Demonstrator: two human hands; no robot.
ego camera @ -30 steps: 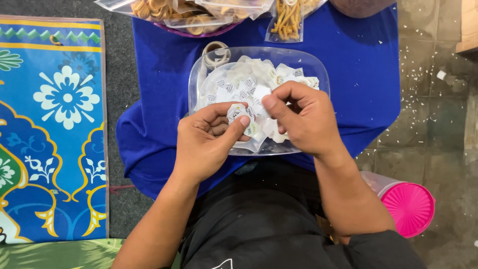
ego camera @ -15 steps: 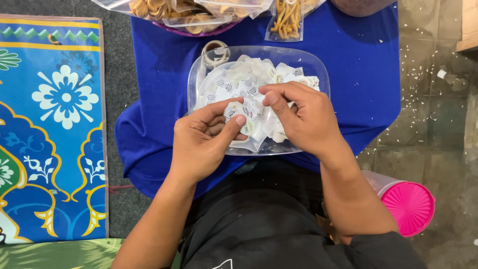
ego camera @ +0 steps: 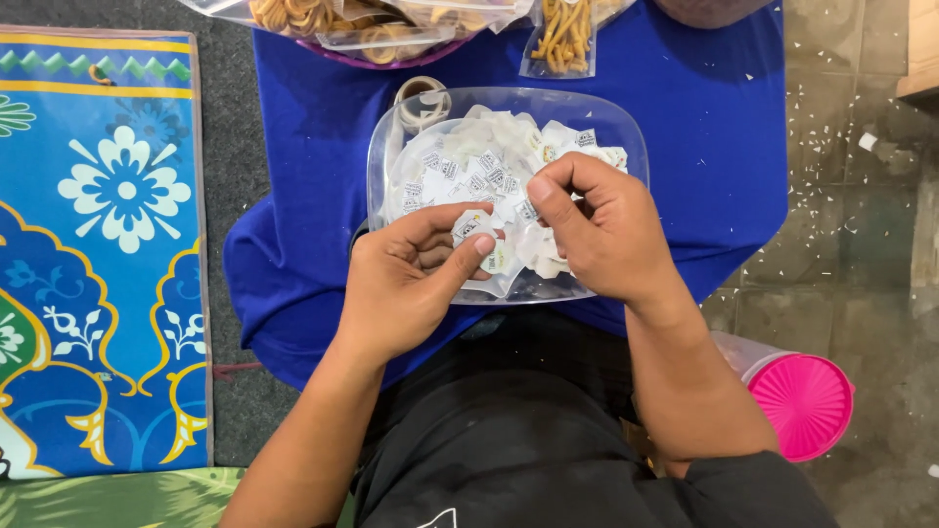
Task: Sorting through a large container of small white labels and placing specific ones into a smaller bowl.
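A person seated on the floor works over a royal-blue cloth [ego camera: 704,147] spread across grey carpet and stone tiles flecked with white scraps. To the person's left lies a blue patterned mat with white flowers and yellow borders [ego camera: 98,254]. On the cloth rests a clear, rounded-rectangular plastic tray [ego camera: 626,132] heaped with small white printed paper labels [ego camera: 469,161]; the tray sits just in front of the person's lap, with both hands over its near half. The left hand [ego camera: 406,284] has its fingers curled and pinches one small white label [ego camera: 472,226] between thumb and forefinger, above the tray's near edge. The right hand [ego camera: 606,230] is also curled, its thumb and fingertips pressed together on the label pile just beside the left hand's piece; whether it grips a single label cannot be told. By the person's right thigh stands a clear plastic jar with a bright pink lid [ego camera: 800,403]. At the cloth's far edge sit clear bags of ring-shaped snacks [ego camera: 323,18] and a clear packet of orange snack sticks [ego camera: 565,34]. Touching the tray's far left corner is a roll of clear tape [ego camera: 421,98].
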